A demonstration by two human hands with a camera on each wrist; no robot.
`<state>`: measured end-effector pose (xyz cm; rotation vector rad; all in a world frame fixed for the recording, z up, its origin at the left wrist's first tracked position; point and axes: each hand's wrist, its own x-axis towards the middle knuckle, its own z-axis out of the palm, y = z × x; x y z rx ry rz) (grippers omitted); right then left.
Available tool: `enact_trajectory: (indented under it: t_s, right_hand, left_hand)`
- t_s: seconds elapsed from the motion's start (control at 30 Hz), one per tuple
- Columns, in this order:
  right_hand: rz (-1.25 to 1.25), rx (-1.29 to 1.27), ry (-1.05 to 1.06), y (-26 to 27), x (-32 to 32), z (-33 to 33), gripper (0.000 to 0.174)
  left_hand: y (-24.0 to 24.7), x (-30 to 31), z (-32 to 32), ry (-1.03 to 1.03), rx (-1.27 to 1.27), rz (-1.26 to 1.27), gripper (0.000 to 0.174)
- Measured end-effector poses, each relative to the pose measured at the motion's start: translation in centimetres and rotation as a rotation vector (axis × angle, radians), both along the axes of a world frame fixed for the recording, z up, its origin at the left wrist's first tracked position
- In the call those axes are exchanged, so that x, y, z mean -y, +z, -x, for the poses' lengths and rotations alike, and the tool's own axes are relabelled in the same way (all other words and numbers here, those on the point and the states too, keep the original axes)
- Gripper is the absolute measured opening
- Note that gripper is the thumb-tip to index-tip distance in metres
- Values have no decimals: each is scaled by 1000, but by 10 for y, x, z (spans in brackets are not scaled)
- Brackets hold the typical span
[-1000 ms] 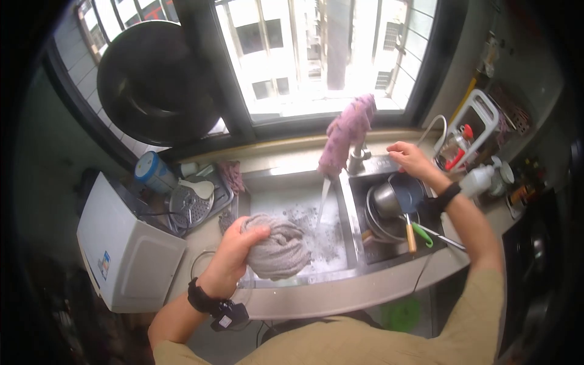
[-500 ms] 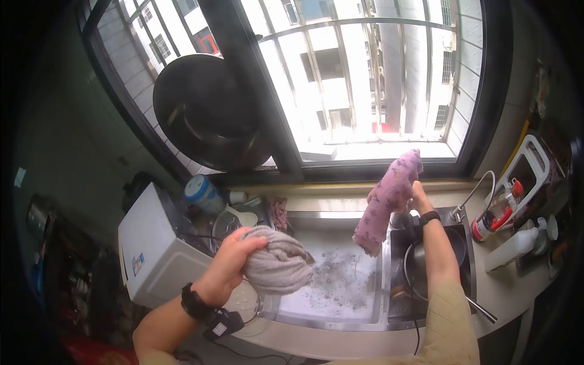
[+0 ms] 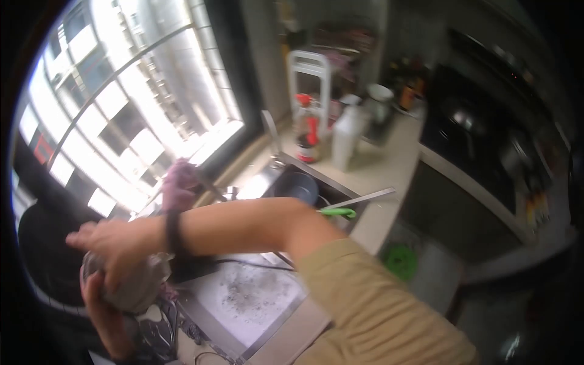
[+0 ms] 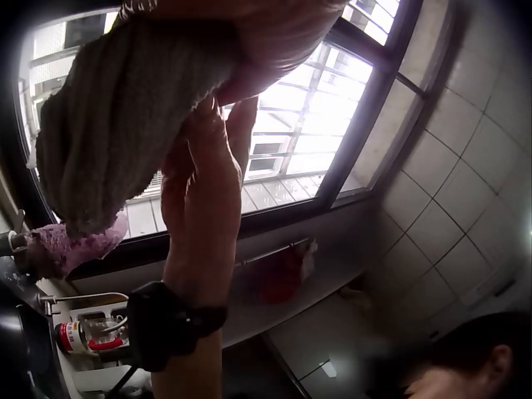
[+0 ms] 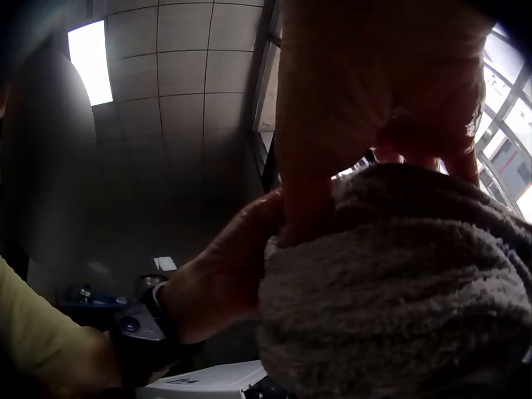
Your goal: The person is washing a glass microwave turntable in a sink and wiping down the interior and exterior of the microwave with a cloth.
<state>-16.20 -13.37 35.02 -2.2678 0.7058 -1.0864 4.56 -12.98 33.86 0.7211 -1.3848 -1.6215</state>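
The bundled grey cloth (image 3: 137, 291) is at the lower left of the head view, between both hands. My left hand (image 3: 103, 316) holds it from below and the near side, and in the right wrist view that hand (image 5: 224, 270) reaches its left edge. Over the top lies my right hand (image 3: 125, 246), with its thumb and fingers around the cloth (image 5: 399, 291) in the right wrist view. A pink patterned cloth (image 3: 179, 182) covers the tap. Suds lie in the sink (image 3: 283, 313), partly hidden by the right arm.
A blue-grey pan (image 3: 296, 187) and a green handle (image 3: 339, 213) are in the right basin. Behind it stand a red-capped bottle (image 3: 306, 131), a white bottle (image 3: 345, 137) and a white rack (image 3: 310, 58). The stove (image 3: 468, 121) is at the right; a dark wok (image 3: 48, 243) hangs left.
The head view has turned right. My right hand has left the tap area and moved left onto the grey cloth. The water stream seen a second ago no longer shows.
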Motion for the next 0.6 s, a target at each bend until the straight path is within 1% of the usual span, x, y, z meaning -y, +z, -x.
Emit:
enact_trajectory:
  t_s: [0.03,0.07,0.1,0.13,0.17,0.2,0.23,0.27,0.3,0.33,0.37,0.4,0.47,0.53,0.6]
  right_hand:
    - [-53,-76,-11,13,5,-12,77]
    - [-96,-154,23,22,6,-27,69]
    - [-87,-151,-39,23,7,-40,59]
    - [-74,-142,-70,27,10,-59,49]
    - [-70,-145,-104,34,9,-69,45]
    - [-52,-157,-137,38,8,-78,41]
    - [-77,-64,-171,41,1,-74,32]
    - [-188,24,-182,38,5,-77,30]
    - [-178,233,-240,22,14,-85,31]
    - [-239,304,-260,11,19,-86,33]
    - [-276,280,-286,-2,25,-86,33]
    - [-250,195,-274,-14,38,-83,35]
    - [-200,-16,-290,-28,48,-68,38]
    - [-179,-128,-255,-36,56,-50,39]
    - [-151,-309,-243,-38,54,-43,40]
  left_hand:
    - [-2,17,-15,-36,26,-21,47]
    - [0,28,-40,-7,-3,-42,49]
    - [4,24,-66,54,-36,-51,50]
    - [3,19,-76,125,-40,16,49]
    - [6,12,-88,290,-28,-92,47]
    - [6,-14,-68,543,-1,-45,45]
    - [-1,-27,-56,139,-113,3,42]
    - [-21,-37,-54,211,-124,73,41]
    - [-30,-44,-42,310,-175,-79,41]
    - [-39,-44,-42,203,-200,-61,40]
    - [-45,-41,-33,360,-112,29,39]
    - [-42,-32,-31,454,-81,-49,40]
    - [-48,-14,-47,454,74,-28,41]
    - [-51,2,-68,504,98,-6,42]
    - [-45,15,-78,543,122,15,43]
